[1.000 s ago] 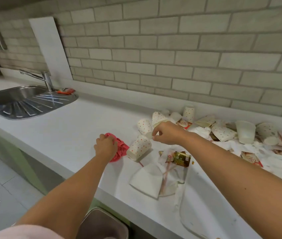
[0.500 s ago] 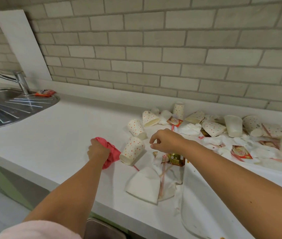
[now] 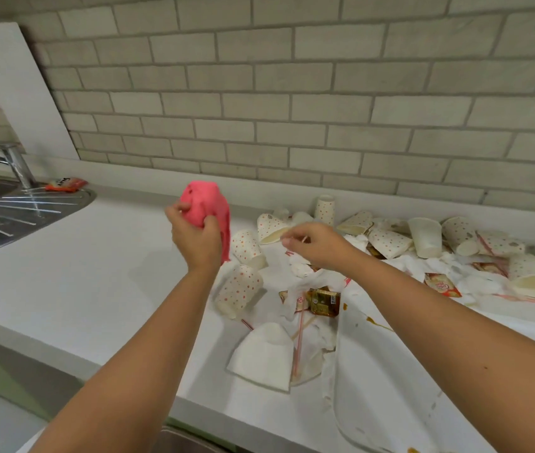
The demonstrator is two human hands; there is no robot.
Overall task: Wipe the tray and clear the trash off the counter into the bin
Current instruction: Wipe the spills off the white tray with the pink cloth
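Observation:
My left hand (image 3: 196,238) grips a pink cloth (image 3: 205,206) and holds it up above the white counter (image 3: 80,289). My right hand (image 3: 312,245) hovers over the trash and pinches a thin wooden stick (image 3: 297,238) between thumb and fingers. Below lie dotted paper cups (image 3: 240,291), crumpled napkins (image 3: 264,354), a brown sachet (image 3: 323,302) and straws. A white tray (image 3: 390,397) with brown sauce stains sits at the lower right, partly under my right forearm. A sliver of the bin's rim (image 3: 191,436) shows at the bottom edge.
More cups and wrappers (image 3: 429,237) pile against the brick wall at the right. A steel sink with drainer (image 3: 14,210) and tap sits at the far left, an orange packet (image 3: 65,184) beside it. A white board (image 3: 14,89) leans on the wall.
My left hand has lifted the pink cloth off the counter into the air. My right hand has risen from the trash, now pinching a thin stick.

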